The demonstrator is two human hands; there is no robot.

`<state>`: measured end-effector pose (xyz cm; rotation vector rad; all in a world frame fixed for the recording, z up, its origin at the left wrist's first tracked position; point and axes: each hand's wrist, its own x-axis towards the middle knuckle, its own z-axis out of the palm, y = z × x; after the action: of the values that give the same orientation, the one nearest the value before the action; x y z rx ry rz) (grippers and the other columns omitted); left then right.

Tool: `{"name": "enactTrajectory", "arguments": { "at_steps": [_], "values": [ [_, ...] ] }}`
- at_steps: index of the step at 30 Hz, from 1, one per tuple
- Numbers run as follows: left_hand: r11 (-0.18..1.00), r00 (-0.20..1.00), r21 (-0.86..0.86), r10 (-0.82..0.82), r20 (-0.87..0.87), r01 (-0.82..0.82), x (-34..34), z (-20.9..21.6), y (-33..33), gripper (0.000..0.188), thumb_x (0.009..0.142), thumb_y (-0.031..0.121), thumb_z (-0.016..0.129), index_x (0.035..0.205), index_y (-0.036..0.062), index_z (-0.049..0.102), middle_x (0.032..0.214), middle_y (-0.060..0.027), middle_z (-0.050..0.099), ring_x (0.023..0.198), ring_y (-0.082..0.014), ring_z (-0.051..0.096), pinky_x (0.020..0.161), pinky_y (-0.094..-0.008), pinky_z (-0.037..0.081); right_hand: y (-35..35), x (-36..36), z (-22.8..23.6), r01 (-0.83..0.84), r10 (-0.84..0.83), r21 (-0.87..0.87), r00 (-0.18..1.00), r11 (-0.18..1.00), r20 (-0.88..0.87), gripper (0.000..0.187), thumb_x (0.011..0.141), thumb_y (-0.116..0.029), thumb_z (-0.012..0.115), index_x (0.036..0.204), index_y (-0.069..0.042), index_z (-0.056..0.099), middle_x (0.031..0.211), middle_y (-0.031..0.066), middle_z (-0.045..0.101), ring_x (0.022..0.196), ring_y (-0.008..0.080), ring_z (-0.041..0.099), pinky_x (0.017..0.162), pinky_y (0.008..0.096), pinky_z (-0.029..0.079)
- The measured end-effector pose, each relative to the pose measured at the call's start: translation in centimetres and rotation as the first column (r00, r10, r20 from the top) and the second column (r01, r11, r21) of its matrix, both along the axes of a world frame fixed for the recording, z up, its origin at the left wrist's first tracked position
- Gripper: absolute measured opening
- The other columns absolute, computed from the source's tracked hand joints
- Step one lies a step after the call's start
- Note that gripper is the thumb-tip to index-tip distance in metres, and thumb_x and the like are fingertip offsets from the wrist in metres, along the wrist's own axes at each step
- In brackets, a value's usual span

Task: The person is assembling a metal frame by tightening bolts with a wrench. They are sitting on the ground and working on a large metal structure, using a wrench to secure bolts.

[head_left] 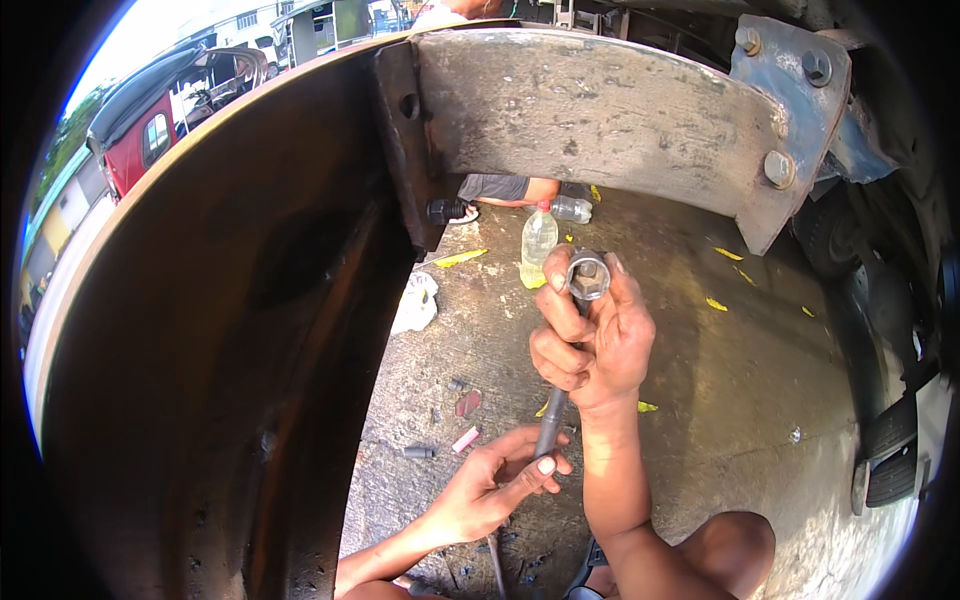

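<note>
- The socket wrench (550,426) is held between the hands, its bar slanting from one to the other; the two hands are kept apart on it.
- Its upper part is gripped by the right hand (610,340), with fingers curled round the bar and the socket (589,278) framed by thumb and fingertips; the socket's mouth is turned up toward the viewer.
- Its lower end is held by the left hand (495,483), thumb and fingers loosely closed.
- Any marking on the metal is too small to be read.
- Left of the left hand, a pink piece (466,439), a dark grey cylinder (418,453) and a dark red flat piece (467,403) are strewn on the concrete ground (720,370).
- Just beyond the right hand, a capped bottle (539,238) of pale liquid is seen upright, with a clear bottle (572,208) laid behind it.
- Further left, a white plastic bag (415,304) is seen.
- Beyond and above both hands, a curved metal beam (590,105) is joined to a bolted bracket plate (800,110).
</note>
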<state>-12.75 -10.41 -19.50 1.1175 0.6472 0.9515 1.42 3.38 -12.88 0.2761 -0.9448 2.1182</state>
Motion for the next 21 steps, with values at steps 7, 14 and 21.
{"name": "enactTrajectory", "arguments": {
  "at_steps": [7, 14, 21],
  "values": [
    [0.998, 1.000, -0.069, 0.006, 0.029, -0.004, 0.4, -0.2, 0.3, 0.032, 0.109, 0.018, 0.055, 0.132, -0.0036, 0.053, 0.105, -0.0069, 0.065, 0.094, -0.0119, 0.062, 0.089, -0.0291, 0.052, 0.1, 0.3, -0.8, 0.033, -0.033, -0.017, 0.999, 0.999, 0.010, 0.045, 0.111, -0.045, 0.031, 0.114, -0.005, 0.052, 0.074, 0.0002, 0.038, 0.049, 0.0064, 0.032, 0.037, 0.0213, 0.027],
    [0.996, 0.996, -0.043, 0.075, 0.039, -0.073, -0.4, -0.4, 0.2, 0.031, 0.111, 0.021, 0.050, 0.129, -0.0029, 0.054, 0.093, -0.0028, 0.059, 0.086, -0.0101, 0.060, 0.083, -0.0282, 0.052, -0.1, -0.8, -0.2, 0.239, -0.240, 0.028, 0.963, 0.971, 0.120, 0.034, 0.111, -0.030, 0.042, 0.129, -0.002, 0.050, 0.089, 0.0085, 0.054, 0.056, 0.0088, 0.044, 0.043, 0.0225, 0.035],
    [0.955, 0.955, -0.032, 0.295, 0.022, -0.295, -1.4, 0.0, 0.8, 0.044, 0.112, 0.038, 0.044, 0.133, 0.0013, 0.057, 0.078, 0.0016, 0.051, 0.066, -0.0058, 0.046, 0.058, -0.0216, 0.035, -0.4, -2.4, 1.0, 0.496, -0.566, 0.292, 0.786, 0.818, 0.249, 0.035, 0.105, -0.018, 0.061, 0.129, 0.006, 0.052, 0.097, 0.0108, 0.063, 0.068, 0.0093, 0.054, 0.057, 0.0254, 0.046]
  ]
}}
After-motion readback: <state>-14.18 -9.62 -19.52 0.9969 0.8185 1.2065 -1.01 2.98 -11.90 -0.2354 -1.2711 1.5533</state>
